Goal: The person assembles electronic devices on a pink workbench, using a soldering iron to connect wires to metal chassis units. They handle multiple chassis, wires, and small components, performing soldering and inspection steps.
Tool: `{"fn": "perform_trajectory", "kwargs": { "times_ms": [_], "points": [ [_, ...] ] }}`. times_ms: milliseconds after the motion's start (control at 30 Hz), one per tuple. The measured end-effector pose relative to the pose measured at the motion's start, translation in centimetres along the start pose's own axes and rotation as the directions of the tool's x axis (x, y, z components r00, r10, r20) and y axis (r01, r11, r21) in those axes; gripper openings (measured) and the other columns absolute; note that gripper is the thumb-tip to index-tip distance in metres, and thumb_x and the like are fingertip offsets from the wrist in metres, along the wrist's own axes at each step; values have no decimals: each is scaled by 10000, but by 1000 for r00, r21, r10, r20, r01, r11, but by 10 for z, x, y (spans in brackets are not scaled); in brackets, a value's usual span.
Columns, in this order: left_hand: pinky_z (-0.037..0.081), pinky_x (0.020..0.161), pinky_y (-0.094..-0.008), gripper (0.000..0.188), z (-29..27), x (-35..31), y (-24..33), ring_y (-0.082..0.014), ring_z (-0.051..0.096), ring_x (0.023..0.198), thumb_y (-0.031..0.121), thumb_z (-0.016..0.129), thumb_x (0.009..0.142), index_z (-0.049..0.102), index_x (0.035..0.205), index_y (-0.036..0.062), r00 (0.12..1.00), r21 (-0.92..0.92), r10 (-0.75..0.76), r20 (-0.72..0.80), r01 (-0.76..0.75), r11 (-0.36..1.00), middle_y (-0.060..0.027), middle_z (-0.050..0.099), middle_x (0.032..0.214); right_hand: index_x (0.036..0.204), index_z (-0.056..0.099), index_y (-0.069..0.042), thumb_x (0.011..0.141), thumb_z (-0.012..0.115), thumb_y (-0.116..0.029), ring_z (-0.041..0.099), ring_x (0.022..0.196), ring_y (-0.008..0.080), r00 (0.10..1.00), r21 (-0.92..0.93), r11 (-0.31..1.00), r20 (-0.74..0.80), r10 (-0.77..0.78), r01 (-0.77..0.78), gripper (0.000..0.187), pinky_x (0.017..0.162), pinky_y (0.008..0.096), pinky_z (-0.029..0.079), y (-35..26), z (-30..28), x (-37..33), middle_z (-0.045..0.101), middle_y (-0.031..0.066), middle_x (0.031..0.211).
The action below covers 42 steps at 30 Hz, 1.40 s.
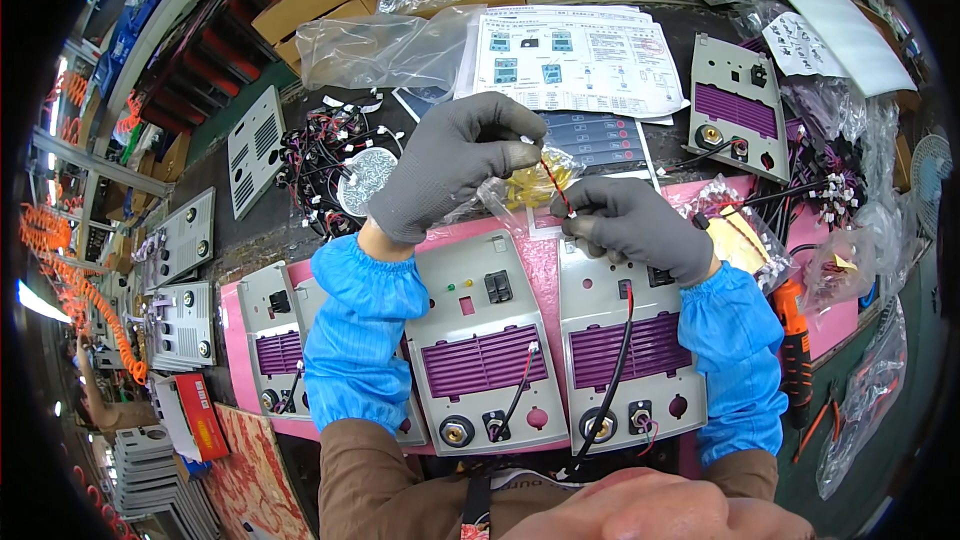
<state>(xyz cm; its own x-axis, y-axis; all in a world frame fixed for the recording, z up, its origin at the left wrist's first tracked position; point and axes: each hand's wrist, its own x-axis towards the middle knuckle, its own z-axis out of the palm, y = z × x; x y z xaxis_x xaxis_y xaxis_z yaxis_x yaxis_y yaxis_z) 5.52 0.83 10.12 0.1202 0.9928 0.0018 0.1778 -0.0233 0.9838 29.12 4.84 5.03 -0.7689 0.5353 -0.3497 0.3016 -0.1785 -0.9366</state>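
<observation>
My left hand (440, 165), in a grey glove, pinches the upper end of a short red-and-black twisted wire (551, 177) between thumb and forefinger. At the wire's lower end, by a small white connector, the gloved fingers of my right hand (645, 230) are closed. Both hands are raised over the far edges of two light-grey panels. The middle panel (445, 317) has a purple grille, a black switch and a small green and yellow lamp. Under my right hand lies a similar panel (688, 390), crossed by a black cable (612, 380).
Printed sheets (580, 60) lie at the back beside clear plastic bags. Left of centre, a tub of small screws (368, 180) stands among black wire bundles (315, 155). Another grey panel (738, 90) rests at the back right. An orange-and-black power screwdriver (793, 340) is right of my sleeve.
</observation>
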Motion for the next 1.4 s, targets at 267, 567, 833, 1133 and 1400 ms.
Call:
{"fn": "perform_trajectory", "kwargs": {
  "times_ms": [267, 567, 833, 1133, 1400],
  "points": [
    [534, 802, -254, 215, 13, 1, -12, -114, 649, 864, -2, 700, 837, 679, 1049, -30, 978, 90, 99, -183, -84, 992, -73, 698, 967, 1171, 620, -42, 927, 631, -164, 565, 647, 33, 1000, -12, 1000, -8, 11, -11, 272, 498, 185, 430, -4, 0, -1, 639, 4, 837],
    [526, 778, -245, 275, 5, 3, -8, -115, 640, 860, 32, 720, 845, 658, 1107, -21, 998, -108, 18, -52, -24, 994, -67, 692, 978, 1175, 609, -26, 919, 639, -155, 581, 672, 45, 1000, 20, 1000, -5, -11, 12, 288, 507, 185, 438, 0, -3, 0, 651, 22, 876],
    [526, 771, -243, 286, 2, 4, -9, -113, 637, 868, 40, 713, 858, 651, 1133, -12, 999, -82, 3, -37, -6, 997, -65, 688, 1002, 1195, 575, -5, 918, 638, -146, 568, 660, 45, 1000, 50, 999, -7, -11, 11, 317, 503, 185, 430, 2, -3, 1, 646, 30, 868],
    [522, 771, -239, 295, 4, 5, -9, -114, 636, 868, 45, 716, 859, 650, 1139, -15, 999, -77, -8, -54, 4, 997, -67, 688, 1002, 1180, 612, -20, 906, 637, -167, 530, 601, 43, 999, 47, 998, -24, -34, 35, 311, 476, 193, 422, 3, -2, 1, 602, 18, 779],
    [523, 742, -233, 335, 2, 7, -16, -108, 622, 832, 68, 688, 887, 622, 1201, -28, 996, -70, -54, -74, 49, 996, -86, 686, 1033, 1182, 627, -20, 898, 644, -165, 534, 605, 40, 999, 35, 999, -25, -31, 32, 320, 475, 197, 427, -1, 1, 0, 617, 19, 790]
  ]
}}
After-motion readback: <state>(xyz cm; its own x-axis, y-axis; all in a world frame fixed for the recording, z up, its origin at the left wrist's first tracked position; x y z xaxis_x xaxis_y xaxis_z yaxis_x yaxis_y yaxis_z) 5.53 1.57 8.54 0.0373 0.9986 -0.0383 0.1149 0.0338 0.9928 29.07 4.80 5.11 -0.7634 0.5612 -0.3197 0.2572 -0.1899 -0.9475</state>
